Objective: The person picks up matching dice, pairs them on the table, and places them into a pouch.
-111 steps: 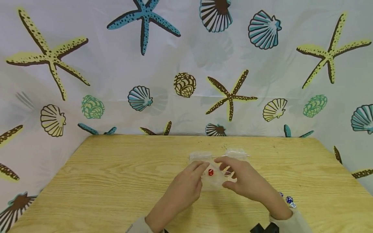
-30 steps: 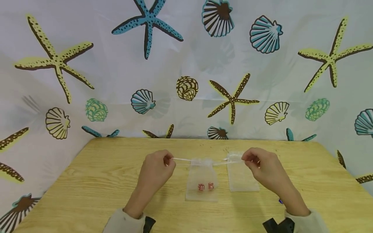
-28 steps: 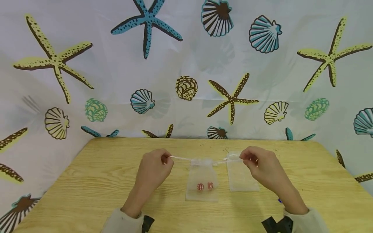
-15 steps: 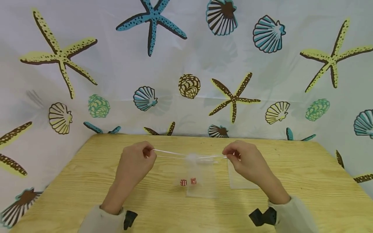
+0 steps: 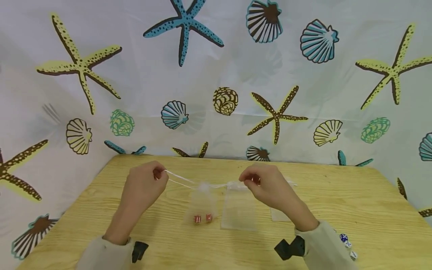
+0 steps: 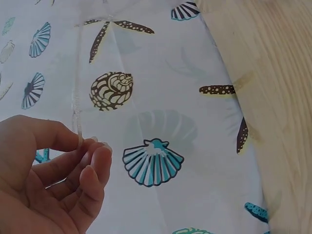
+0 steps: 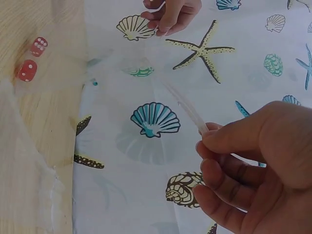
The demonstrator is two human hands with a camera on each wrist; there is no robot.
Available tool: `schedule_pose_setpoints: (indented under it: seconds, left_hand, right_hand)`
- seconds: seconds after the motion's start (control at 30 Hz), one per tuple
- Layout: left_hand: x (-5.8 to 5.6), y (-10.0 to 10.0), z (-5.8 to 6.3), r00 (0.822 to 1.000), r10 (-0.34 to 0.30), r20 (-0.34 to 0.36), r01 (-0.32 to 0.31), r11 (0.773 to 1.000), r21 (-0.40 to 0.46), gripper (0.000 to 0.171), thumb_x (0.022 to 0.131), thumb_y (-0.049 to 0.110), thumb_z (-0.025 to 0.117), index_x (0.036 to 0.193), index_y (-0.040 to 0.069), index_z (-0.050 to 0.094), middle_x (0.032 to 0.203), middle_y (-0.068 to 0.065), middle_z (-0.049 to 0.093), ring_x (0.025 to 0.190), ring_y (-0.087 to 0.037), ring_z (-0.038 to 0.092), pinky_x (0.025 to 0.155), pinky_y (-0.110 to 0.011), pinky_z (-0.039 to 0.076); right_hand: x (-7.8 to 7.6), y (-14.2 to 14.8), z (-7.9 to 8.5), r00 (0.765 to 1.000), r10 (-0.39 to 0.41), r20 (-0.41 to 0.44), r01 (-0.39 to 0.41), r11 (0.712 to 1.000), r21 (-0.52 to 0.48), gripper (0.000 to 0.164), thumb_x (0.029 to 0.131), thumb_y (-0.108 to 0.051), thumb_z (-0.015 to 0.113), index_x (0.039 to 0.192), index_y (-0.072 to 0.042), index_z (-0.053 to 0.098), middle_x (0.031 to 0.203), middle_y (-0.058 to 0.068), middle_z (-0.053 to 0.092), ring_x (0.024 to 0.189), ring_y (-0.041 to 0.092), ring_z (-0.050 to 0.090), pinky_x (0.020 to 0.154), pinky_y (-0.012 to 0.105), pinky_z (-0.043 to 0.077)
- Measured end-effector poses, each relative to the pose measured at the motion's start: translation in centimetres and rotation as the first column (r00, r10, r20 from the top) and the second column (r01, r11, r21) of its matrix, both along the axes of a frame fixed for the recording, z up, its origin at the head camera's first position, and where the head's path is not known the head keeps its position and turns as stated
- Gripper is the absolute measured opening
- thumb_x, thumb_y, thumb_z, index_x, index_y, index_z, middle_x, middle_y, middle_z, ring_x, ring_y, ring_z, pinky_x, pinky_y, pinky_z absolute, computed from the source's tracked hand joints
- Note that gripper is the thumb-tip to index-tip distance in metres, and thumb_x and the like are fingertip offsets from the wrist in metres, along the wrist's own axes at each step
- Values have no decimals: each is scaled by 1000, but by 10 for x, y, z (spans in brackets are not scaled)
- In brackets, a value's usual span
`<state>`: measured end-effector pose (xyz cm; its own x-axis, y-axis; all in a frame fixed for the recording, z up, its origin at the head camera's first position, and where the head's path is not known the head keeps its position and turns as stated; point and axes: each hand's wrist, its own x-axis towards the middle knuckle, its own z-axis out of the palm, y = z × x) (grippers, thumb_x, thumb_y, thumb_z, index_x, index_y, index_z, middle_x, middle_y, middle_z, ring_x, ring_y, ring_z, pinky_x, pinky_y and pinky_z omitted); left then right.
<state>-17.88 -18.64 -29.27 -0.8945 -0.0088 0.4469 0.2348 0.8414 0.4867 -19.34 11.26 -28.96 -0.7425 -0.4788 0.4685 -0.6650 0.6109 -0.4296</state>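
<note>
A sheer white drawstring pouch point(image 5: 200, 200) hangs between the hands, its neck gathered. Two red dice point(image 5: 197, 219) with white pips show through its lower part; the right wrist view also shows these red dice point(image 7: 39, 47). The left hand point(image 5: 142, 183) pinches the drawstring loop on one side, with the ribbon point(image 6: 76, 102) between thumb and forefinger. On the other side the right hand point(image 5: 266, 185) pinches the opposite ribbon point(image 7: 189, 108). Both ribbons run out from the gathered neck, the left one spread in two strands.
A second sheer pouch point(image 5: 239, 212) lies flat on the wooden table point(image 5: 111, 198), just right of the held one. Another pouch point(image 5: 279, 215) is partly hidden behind the right forearm. Blue dice point(image 5: 344, 237) and white dice point(image 5: 353, 255) lie by the right sleeve. A patterned cloth point(image 5: 209, 67) surrounds the table.
Earlier both hands were around a pouch with a red die; then each pulled a drawstring sideways. Since then the hands have carried the pouch left, uncovering another pouch beneath it.
</note>
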Motion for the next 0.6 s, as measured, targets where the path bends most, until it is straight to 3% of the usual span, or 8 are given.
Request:
schedule_pose_setpoints:
  seconds: [0.13,0.37,0.6]
  left_hand:
    - [-14,-3,-8,998,-9,57,10,1000,-12,20,90,10,52,92,-1,69,78,-12,66,58,-18,52,54,-32,44]
    - [-38,-2,-19,996,7,84,-8,1000,7,22,91,10,52,95,-4,69,82,-18,67,59,-22,57,56,-37,48]
    - [-50,5,-38,988,-16,151,12,1000,28,22,92,11,52,95,-4,68,77,-15,66,50,-17,52,46,-30,42]
  right_hand:
    - [-12,-6,-6,1000,-17,15,16,999,30,13,86,1,62,85,-8,71,83,3,69,69,9,56,62,23,48]
    - [-33,-7,-18,991,-108,75,104,993,59,12,88,-2,61,88,-8,71,85,4,68,67,11,55,62,25,47]
    - [-46,-20,-33,988,-137,75,131,988,85,12,87,-3,61,85,-9,70,82,3,66,65,11,54,60,24,46]
